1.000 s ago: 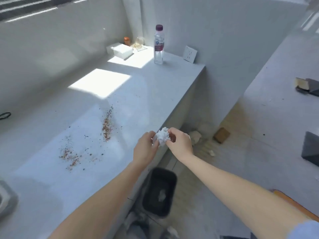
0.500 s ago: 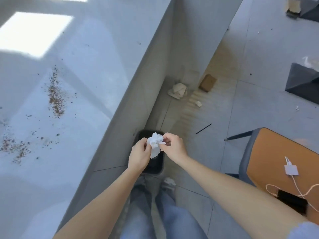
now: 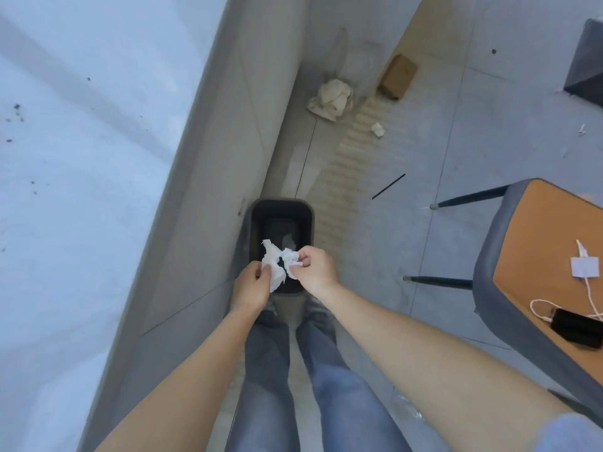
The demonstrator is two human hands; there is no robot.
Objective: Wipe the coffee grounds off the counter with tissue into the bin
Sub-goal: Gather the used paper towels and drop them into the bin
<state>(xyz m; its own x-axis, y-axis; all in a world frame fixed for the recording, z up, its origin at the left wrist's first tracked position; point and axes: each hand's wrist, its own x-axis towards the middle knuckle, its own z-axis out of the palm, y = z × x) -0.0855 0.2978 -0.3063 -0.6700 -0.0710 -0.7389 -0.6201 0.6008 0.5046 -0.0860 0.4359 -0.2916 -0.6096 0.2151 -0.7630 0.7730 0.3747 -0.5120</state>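
While both hands hang over the open mouth of the bin [image 3: 282, 203], the crumpled white tissue [image 3: 273, 265] is spread between them, above the bin's near half and clear of its rim. The left hand [image 3: 253, 285] pinches the longer, hanging part of the tissue between thumb and curled fingers; the right hand [image 3: 315, 270] has its fingertips closed on a tighter wad of it just beside. Whether the paper is one piece or two cannot be told, since a dark gap shows between the two parts. The bin is dark and rectangular and stands on the floor [image 3: 456, 141] against the foot of the worktop's front face, with a pale scrap lying at its bottom. On the worktop [image 3: 81, 177] a few dark specks of coffee grounds [image 3: 16, 112] lie scattered well back from its front edge. The person's legs in blue jeans [image 3: 267, 370] stand right behind the bin. Further along the floor, near the base of the worktop, lie a bundled beige cloth [image 3: 331, 99], a small cardboard box [image 3: 398, 76], a white paper scrap [image 3: 377, 129] and a thin black stick [image 3: 388, 186]. To the right stands a chair [image 3: 483, 288] with a grey edge and an orange seat, which carries a white adapter [image 3: 585, 267] with its cable and a flat black device [image 3: 576, 325].
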